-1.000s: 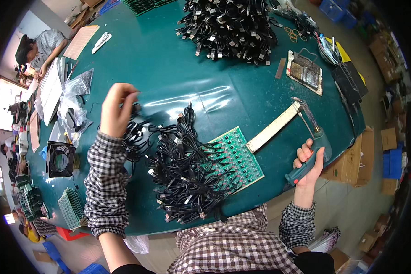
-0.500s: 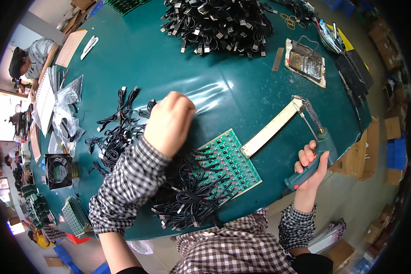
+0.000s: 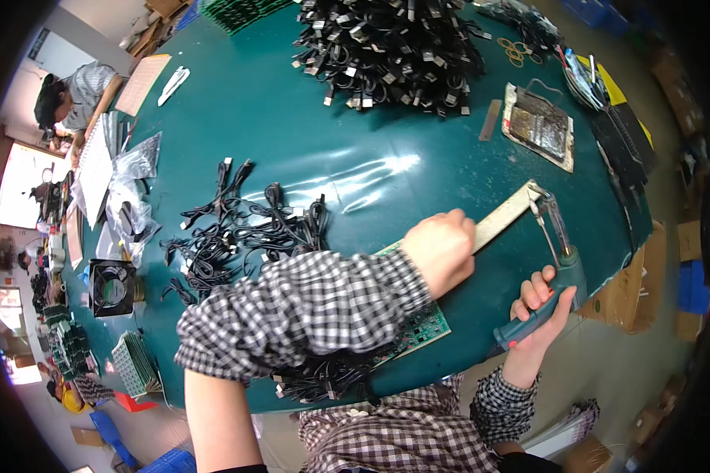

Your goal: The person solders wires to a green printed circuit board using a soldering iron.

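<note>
While the left hand [image 3: 440,248] reaches across the body with its fingers curled into a loose fist, it sits at the inner end of the pale flat bar [image 3: 506,216] that juts from the green circuit board [image 3: 418,327]; whether it truly grips the bar I cannot tell. Over on the right, the right hand [image 3: 538,315] is wrapped around the teal handle of the lever clamp [image 3: 556,260] at the table's edge, fingers closed on it. The board lies on the teal table [image 3: 331,142], half hidden under the checked sleeve, with a tangle of black cables [image 3: 323,374] in front of it and looser cables [image 3: 237,229] spread to its left. It looks like the step of seating or pressing the board in its jig; a clean next move would need the bar held square and the lever brought down steadily.

Packaging: clear plastic bags [image 3: 126,189] lie crumpled at the left rim, a flat silvery pouch [image 3: 538,126] sits at upper right beside a yellow sheet [image 3: 619,94], and blue crates [image 3: 690,284] stand on the floor at right. A big heap of cables [image 3: 394,47] fills the far side.
</note>
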